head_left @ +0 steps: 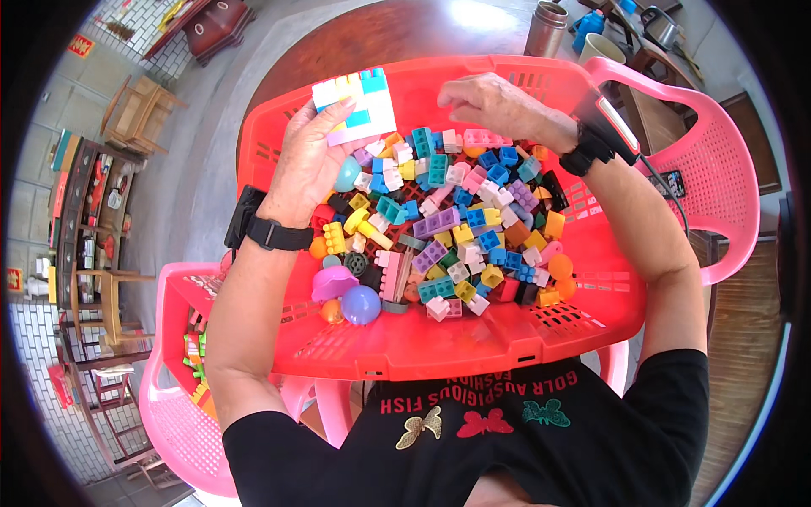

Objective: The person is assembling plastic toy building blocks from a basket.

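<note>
My left hand [314, 156] is wrapped round a flat built piece of toy bricks [368, 106], with white, yellow and blue parts, and holds it up over the far left rim of the red basket [439, 345]. The thumb lies across its face; glare washes out some of its detail. Over the far middle of the basket hangs my right hand [481, 101], its fingers loosely bent and apart, with nothing visible in them. Beneath both hands lies a heap of loose toy bricks [437, 222] in many colours.
Plastic balls, among them a purple ball [361, 305], lie with the bricks. Pink chairs [714, 169] flank the basket, one with a phone [669, 184] on it. Beyond stands a brown round table [338, 52] with a metal flask [547, 29]. A second pink basket [190, 287] sits at left.
</note>
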A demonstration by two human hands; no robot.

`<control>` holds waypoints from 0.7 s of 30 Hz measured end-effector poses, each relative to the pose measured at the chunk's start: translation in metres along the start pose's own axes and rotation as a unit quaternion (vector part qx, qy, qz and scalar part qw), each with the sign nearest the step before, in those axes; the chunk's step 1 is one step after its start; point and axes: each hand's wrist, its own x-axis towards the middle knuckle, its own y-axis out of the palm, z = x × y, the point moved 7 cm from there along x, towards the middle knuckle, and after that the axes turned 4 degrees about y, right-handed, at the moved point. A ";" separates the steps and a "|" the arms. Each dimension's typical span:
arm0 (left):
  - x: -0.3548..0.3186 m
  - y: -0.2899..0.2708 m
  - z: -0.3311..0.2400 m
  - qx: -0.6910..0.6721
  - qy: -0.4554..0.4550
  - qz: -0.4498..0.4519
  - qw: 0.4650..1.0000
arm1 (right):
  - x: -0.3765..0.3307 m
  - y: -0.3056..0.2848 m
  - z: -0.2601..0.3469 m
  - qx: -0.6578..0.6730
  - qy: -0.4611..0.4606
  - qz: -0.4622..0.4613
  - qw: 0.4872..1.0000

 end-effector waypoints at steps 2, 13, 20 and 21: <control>-0.001 -0.003 -0.002 -0.003 0.016 -0.023 1.000 | 0.002 0.006 -0.003 -0.009 0.013 0.024 1.000; -0.002 -0.001 0.012 0.017 -0.039 0.013 0.999 | -0.002 0.019 0.006 -0.124 0.090 0.149 0.977; -0.003 0.007 0.024 -0.017 -0.051 0.035 0.998 | -0.008 0.047 -0.008 -0.272 0.097 0.207 0.935; -0.003 0.010 0.025 -0.016 -0.046 0.037 0.998 | -0.014 0.053 -0.016 -0.287 0.096 0.218 0.928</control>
